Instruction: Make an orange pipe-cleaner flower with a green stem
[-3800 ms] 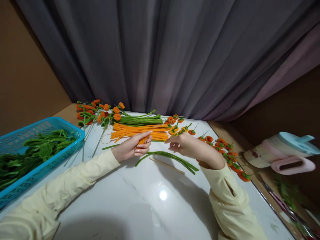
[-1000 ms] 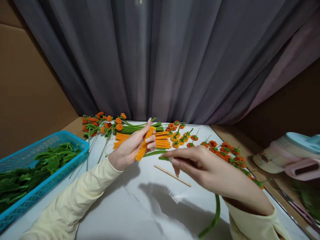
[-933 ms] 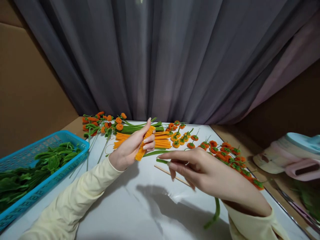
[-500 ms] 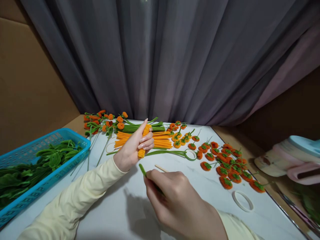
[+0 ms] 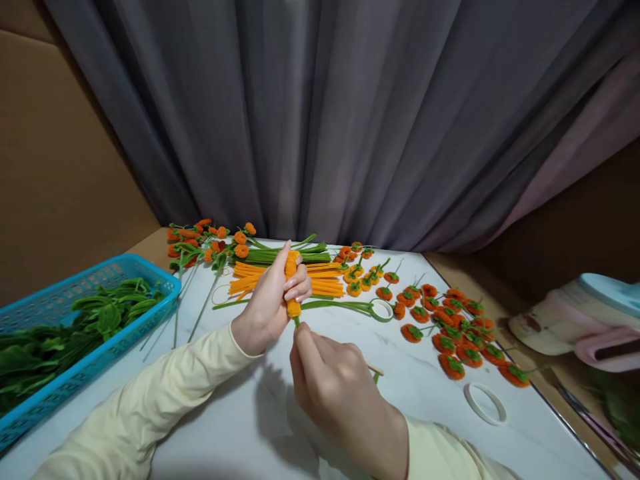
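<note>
An orange fuzzy coil [image 5: 293,267] stands roughly upright in my left hand [image 5: 273,297], whose fingers wrap round it. Just below, my right hand [image 5: 343,393] pinches a green fuzzy stem [image 5: 297,321], its tip at the coil's lower end; most of the stem is hidden by the fingers. A thin wooden stick [image 5: 375,369] shows past the right hand's knuckles. Behind my left hand lie orange fuzzy strips [image 5: 325,280] and a bundle of green strips [image 5: 265,256].
A blue basket [image 5: 170,287] of green leaves stands at left. Orange flower heads [image 5: 453,367] spread to the right, near a white tape ring [image 5: 486,403]. Farther right are a cup [image 5: 565,313] and scissors [image 5: 575,400]. Stemmed orange flowers [image 5: 241,251] lie at back left.
My right hand has moved up and left, bringing the green stem to the coil's lower end. My left hand has shifted slightly right, and the coil is more upright.
</note>
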A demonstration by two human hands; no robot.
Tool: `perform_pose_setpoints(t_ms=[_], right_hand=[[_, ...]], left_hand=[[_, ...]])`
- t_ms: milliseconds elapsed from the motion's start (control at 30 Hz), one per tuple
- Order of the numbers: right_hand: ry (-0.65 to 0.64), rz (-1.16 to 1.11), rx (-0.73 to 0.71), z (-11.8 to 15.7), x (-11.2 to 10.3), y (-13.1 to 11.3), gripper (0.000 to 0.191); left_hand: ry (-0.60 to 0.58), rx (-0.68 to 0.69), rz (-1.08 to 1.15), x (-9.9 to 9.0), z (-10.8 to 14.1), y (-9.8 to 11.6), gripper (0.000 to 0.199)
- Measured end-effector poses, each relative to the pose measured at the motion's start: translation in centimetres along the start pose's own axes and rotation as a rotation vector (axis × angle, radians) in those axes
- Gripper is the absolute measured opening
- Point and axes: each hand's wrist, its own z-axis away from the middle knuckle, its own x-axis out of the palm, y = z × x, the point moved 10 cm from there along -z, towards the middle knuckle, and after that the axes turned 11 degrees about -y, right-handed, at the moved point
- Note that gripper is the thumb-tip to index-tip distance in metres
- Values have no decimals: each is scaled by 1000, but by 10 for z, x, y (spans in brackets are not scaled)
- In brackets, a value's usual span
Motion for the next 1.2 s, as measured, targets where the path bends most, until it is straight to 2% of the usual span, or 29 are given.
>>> perform_pose_setpoints(t_ms=[133, 233, 333, 467, 567, 700, 967, 1200], right_hand=[[-75, -21, 63, -4, 12, 6, 19], [-272, -132, 195, -7, 22, 23, 13], [-475, -197, 261, -6, 28, 35, 19], [-626, -369, 294, -4, 34, 42, 25], [-617, -522, 307, -5, 36, 40, 30], [-567, -581, 343, -3, 38, 38, 30], [-535, -558, 386, -7, 43, 43, 26], [-570, -440, 326, -5, 35, 38, 28]], left_hand=[[-2, 8, 14, 1, 1, 2, 44], [-17, 12, 20, 2, 1, 6, 43], [-29, 34, 40, 3, 1, 13, 41], [-35, 25, 72, 4, 1, 15, 43], [-55, 7, 90, 5, 1, 13, 42], [-75, -10, 95, 7, 1, 8, 40], [-30, -53, 64, 5, 4, -5, 42], [-59, -38, 86, 5, 1, 2, 47]])
